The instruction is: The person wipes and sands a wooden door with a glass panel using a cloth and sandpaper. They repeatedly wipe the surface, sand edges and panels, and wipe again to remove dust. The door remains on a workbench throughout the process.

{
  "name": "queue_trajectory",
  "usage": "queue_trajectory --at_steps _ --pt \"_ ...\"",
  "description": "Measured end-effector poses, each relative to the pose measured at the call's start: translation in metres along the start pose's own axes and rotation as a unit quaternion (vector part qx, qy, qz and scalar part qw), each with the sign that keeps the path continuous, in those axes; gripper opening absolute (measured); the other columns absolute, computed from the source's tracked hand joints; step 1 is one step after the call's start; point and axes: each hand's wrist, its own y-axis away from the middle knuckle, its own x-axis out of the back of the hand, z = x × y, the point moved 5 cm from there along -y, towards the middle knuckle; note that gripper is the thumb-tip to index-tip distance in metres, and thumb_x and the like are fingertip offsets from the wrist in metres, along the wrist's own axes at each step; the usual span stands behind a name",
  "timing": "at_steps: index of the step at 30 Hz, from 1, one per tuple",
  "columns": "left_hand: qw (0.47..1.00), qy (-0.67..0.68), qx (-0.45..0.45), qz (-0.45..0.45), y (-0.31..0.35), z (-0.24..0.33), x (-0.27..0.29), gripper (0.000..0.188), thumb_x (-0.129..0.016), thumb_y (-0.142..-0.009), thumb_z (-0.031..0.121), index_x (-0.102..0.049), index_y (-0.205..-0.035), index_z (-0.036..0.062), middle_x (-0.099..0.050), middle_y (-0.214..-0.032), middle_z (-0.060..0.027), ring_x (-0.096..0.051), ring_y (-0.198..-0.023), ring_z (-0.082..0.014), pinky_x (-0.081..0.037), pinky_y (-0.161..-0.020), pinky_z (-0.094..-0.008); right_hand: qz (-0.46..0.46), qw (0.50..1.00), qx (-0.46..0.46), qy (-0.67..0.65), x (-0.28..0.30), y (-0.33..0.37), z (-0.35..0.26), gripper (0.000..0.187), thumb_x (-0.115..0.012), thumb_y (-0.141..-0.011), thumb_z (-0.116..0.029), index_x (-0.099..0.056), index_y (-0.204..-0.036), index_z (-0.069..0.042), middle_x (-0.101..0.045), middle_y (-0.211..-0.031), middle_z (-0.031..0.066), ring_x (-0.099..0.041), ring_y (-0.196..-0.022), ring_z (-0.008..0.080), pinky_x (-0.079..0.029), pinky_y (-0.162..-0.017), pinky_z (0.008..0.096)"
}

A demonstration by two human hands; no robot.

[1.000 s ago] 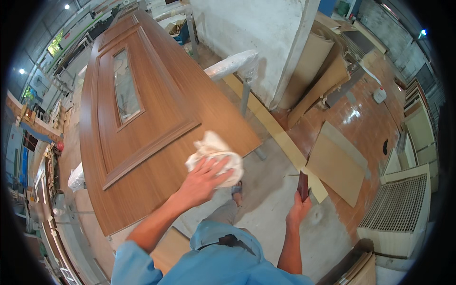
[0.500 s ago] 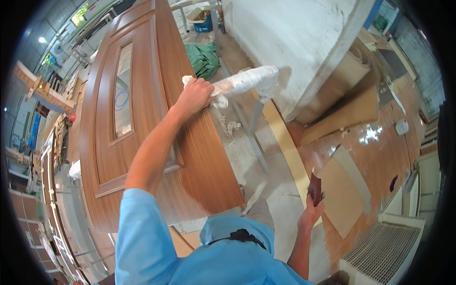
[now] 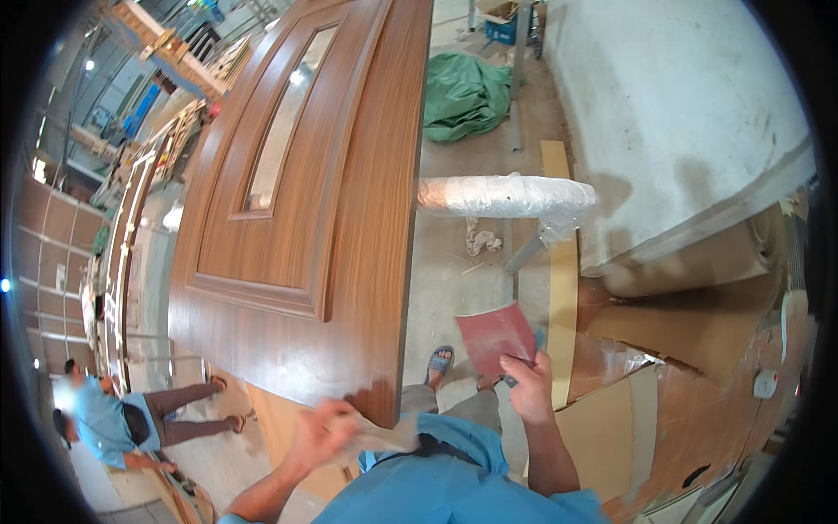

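Note:
The brown wood-grain panel door [image 3: 367, 262] lies in front of me, with raised mouldings and a narrow glass pane [image 3: 292, 113]. At its near end, my left hand [image 3: 321, 438] is closed on a pale cloth [image 3: 390, 436]; both are smeared by motion. I cannot tell whether the cloth touches the door's edge. Off the door's right side, my right hand [image 3: 531, 391] grips a dark red sheet of sandpaper [image 3: 496, 339], its broad face showing. A small grey-blue edge shows behind the sheet by the fingers.
A support arm wrapped in clear plastic [image 3: 506, 196] juts from under the door's right side. Beyond lie a green tarp [image 3: 467, 96] and a white slab [image 3: 672, 113]. Cardboard [image 3: 602, 428] lies at right. Another person [image 3: 109, 419] in blue works at lower left.
My left hand has come back from the door's right edge to its near end with the cloth. My right hand has risen leftward, turning the sandpaper's face into view. The view has shifted.

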Motion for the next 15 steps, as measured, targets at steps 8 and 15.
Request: queue_trajectory --at_steps 8,15 --pt "0.862 0.070 0.009 0.503 0.006 0.046 0.009 0.015 -0.061 -0.100 0.014 -0.065 -0.104 0.0001 -0.057 -0.089 -0.0013 -0.054 -0.083 -0.0115 -0.045 -0.076 -0.0284 -0.238 0.842 0.397 0.278 -0.084 -0.006 -0.007 0.041 -0.048 -0.091 0.005 -0.062 -0.130 0.009 -0.063 -0.136 0.0237 -0.059 -0.131 0.0354 -0.040 -0.114 0.0465" --pt "0.871 -0.455 -0.084 0.166 -0.040 0.085 -0.106 0.043 -0.068 -0.077 0.002 -0.070 -0.120 0.0046 -0.057 -0.114 -0.0145 -0.056 -0.108 -0.0333 -0.044 -0.093 -0.0465 -0.060 0.971 0.188 0.133 -0.023 -0.056 -0.028 0.041 -0.047 -0.097 0.003 -0.057 -0.137 0.009 -0.061 -0.141 0.0203 -0.057 -0.133 0.0297 -0.039 -0.115 0.0401"
